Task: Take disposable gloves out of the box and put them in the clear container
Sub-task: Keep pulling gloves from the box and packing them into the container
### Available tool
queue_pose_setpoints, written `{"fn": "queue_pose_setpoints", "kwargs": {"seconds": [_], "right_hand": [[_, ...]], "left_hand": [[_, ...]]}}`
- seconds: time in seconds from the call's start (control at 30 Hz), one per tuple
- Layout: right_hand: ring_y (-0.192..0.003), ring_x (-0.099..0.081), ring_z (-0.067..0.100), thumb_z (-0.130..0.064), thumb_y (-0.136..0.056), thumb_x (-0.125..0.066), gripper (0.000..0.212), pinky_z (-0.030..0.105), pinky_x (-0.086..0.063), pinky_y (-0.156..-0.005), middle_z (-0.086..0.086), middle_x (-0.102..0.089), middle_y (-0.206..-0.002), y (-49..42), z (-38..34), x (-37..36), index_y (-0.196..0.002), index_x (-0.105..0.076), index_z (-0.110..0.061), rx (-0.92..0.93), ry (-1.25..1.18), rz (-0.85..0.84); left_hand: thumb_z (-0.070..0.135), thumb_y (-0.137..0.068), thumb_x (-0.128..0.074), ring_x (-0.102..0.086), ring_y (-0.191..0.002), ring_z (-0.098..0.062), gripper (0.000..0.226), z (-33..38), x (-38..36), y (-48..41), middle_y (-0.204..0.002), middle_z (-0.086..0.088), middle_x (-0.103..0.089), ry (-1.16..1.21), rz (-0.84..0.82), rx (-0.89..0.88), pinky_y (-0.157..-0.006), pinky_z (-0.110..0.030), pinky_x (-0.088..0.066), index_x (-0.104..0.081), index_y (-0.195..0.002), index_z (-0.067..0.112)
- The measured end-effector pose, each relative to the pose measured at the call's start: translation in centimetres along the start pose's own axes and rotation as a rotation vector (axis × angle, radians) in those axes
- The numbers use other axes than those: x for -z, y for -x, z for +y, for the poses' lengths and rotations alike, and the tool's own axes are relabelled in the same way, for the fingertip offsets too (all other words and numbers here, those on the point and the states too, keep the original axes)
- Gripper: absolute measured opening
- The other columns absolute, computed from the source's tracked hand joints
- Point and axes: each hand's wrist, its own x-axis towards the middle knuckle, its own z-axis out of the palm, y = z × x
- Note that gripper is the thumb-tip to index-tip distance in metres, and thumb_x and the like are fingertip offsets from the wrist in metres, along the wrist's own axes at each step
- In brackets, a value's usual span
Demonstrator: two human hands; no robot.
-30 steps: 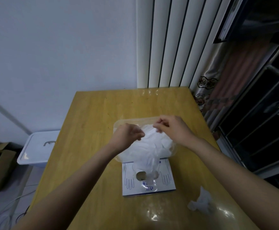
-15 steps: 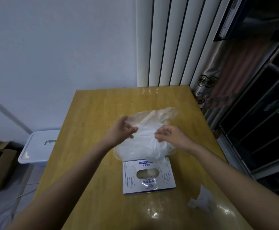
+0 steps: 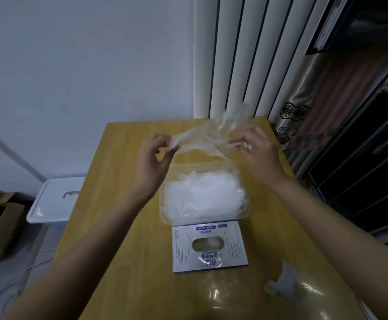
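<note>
While left hand (image 3: 151,163), right hand (image 3: 258,158) pinch glove (image 3: 202,140)

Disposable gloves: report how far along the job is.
Done: a pile of gloves fills the clear container. In hand: left hand and right hand pinch one glove stretched between them. Left: drop that glove in; more show through the glove box opening, and a crumpled glove lies on the table.

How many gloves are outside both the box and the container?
2. One glove is stretched in the air between the left hand and right hand; a crumpled glove lies on the table right of the box. The container's pile can't be counted.
</note>
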Motion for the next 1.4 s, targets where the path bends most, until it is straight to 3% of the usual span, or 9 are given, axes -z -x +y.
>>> {"fn": "queue_pose_setpoints", "kwargs": {"seconds": [0.17, 0.27, 0.37, 0.47, 0.6, 0.7, 0.9, 1.07, 1.4], "right_hand": [[-0.084, -0.057, 0.024, 0.013, -0.074, -0.066, 0.019, 0.041, -0.049, -0.086, 0.007, -0.061, -0.082, 3.9, 2.6, -2.2, -0.079, -0.068, -0.005, 0.110, 0.118, -0.388], [-0.090, -0.057, 0.026, 0.024, -0.069, -0.057, 0.036, 0.035, -0.049, -0.065, 0.006, -0.062, -0.088, 5.6, 3.3, -4.2, -0.082, -0.069, -0.007, 0.045, 0.200, -0.694], [-0.107, -0.052, 0.023, 0.023, -0.077, -0.040, 0.052, 0.031, -0.043, -0.079, 0.005, -0.057, -0.113, 6.6, 3.8, -5.6, -0.106, -0.066, -0.011, -0.141, 0.239, -1.020], [-0.126, -0.042, 0.018, 0.019, -0.078, -0.040, 0.065, 0.030, -0.040, -0.098, 0.000, -0.047, -0.134, 6.5, 3.6, -6.1, -0.128, -0.055, -0.020, -0.315, 0.232, -1.201], [-0.105, -0.053, 0.001, 0.013, -0.081, -0.044, 0.059, 0.016, -0.045, -0.082, -0.008, -0.057, -0.123, 5.6, 1.9, -5.2, -0.122, -0.058, -0.026, -0.443, 0.155, -0.847], [-0.083, -0.056, -0.002, 0.005, -0.087, -0.048, 0.038, 0.013, -0.046, -0.071, -0.009, -0.065, -0.099, 5.9, 0.2, -5.3, -0.109, -0.063, -0.022, -0.343, 0.038, -0.563], [-0.145, -0.015, 0.016, -0.025, -0.093, -0.059, 0.064, 0.033, -0.014, -0.117, -0.004, -0.019, -0.158, 7.6, 2.3, -8.6, -0.148, -0.027, -0.025, -0.318, 0.268, -1.164], [-0.147, 0.004, 0.026, -0.030, -0.089, -0.064, 0.089, 0.045, -0.001, -0.119, 0.004, 0.008, -0.160, 7.6, 5.5, -10.5, -0.152, -0.001, -0.026, -0.214, 0.558, -1.363], [-0.145, -0.010, 0.028, -0.004, -0.096, -0.040, 0.072, 0.039, -0.023, -0.114, 0.002, 0.000, -0.161, 7.7, 7.4, -12.0, -0.152, -0.003, -0.028, -0.296, 0.506, -1.501]], "left_hand": [[0.011, -0.079, -0.063, -0.055, -0.094, -0.022, 0.010, -4.5, -0.7, 3.5, -0.096, 0.002, -0.067, -0.356, -0.251, -0.224, -0.075, -0.042, -0.046, -0.065, -0.074, 0.019], [0.000, -0.076, -0.071, -0.056, -0.108, -0.025, 0.023, -5.4, -1.7, 4.9, -0.110, -0.002, -0.066, -0.607, -0.565, -0.220, -0.087, -0.039, -0.044, -0.071, -0.083, 0.022], [-0.001, -0.091, -0.045, -0.026, -0.137, -0.021, 0.042, -6.2, -2.6, 5.5, -0.144, 0.002, -0.043, -0.785, -0.857, -0.081, -0.110, -0.033, -0.022, -0.065, -0.114, 0.028], [0.000, -0.093, -0.041, -0.033, -0.132, -0.020, 0.042, -5.7, -3.4, 5.2, -0.138, 0.001, -0.048, -0.846, -0.900, -0.045, -0.106, -0.029, -0.023, -0.063, -0.117, 0.026], [0.000, -0.091, -0.039, -0.047, -0.095, -0.016, 0.031, -4.5, -4.2, 4.9, -0.109, -0.001, -0.057, -0.703, -0.666, 0.016, -0.074, -0.021, -0.030, -0.060, -0.106, 0.016], [0.008, -0.095, -0.041, -0.050, -0.100, -0.017, 0.026, -4.1, -5.3, 5.4, -0.118, -0.003, -0.054, -0.579, -0.696, 0.078, -0.077, -0.024, -0.040, -0.053, -0.117, 0.014], [0.032, -0.099, -0.045, -0.013, -0.145, -0.032, 0.059, -5.6, -7.2, 6.0, -0.159, -0.008, -0.005, -0.690, -1.217, 0.212, -0.113, -0.044, -0.025, -0.018, -0.151, 0.023], [0.033, -0.091, -0.060, -0.001, -0.143, -0.044, 0.082, -7.6, -9.1, 5.8, -0.158, -0.015, 0.009, -0.928, -1.354, 0.206, -0.116, -0.048, -0.014, -0.006, -0.153, 0.026], [0.020, -0.092, -0.059, -0.016, -0.142, -0.039, 0.079, -10.0, -11.1, 6.6, -0.159, -0.011, 0.008, -1.042, -1.356, 0.222, -0.108, -0.039, -0.033, -0.009, -0.151, 0.034]]}}
